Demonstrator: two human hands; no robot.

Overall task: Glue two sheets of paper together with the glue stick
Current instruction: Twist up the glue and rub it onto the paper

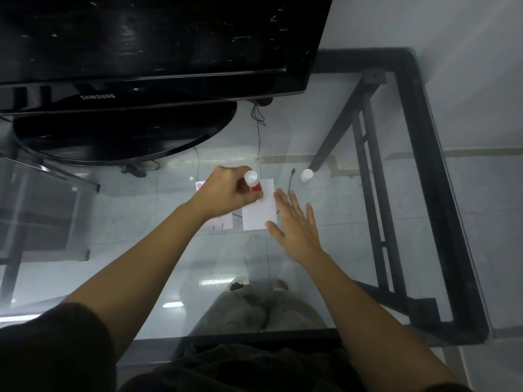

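On the clear glass tabletop [353, 222], your left hand [226, 193] grips the red glue stick [252, 183] over the white paper sheet [259, 210], while your right hand [294, 224], fingers spread and empty, steadies its edge for gluing.

I take this for a room in a home or a small office, though I cannot tell which. I'm looking at a glass tabletop [353, 278] on a black metal frame [424, 154]. A black flat screen [158, 38] on a round glossy stand [124, 134] fills its far left corner. Thin black cables [259, 128] hang behind the screen. Through the glass I see a pale tiled floor [481, 222], and a plain light wall [452, 29] rises beyond the far edge.
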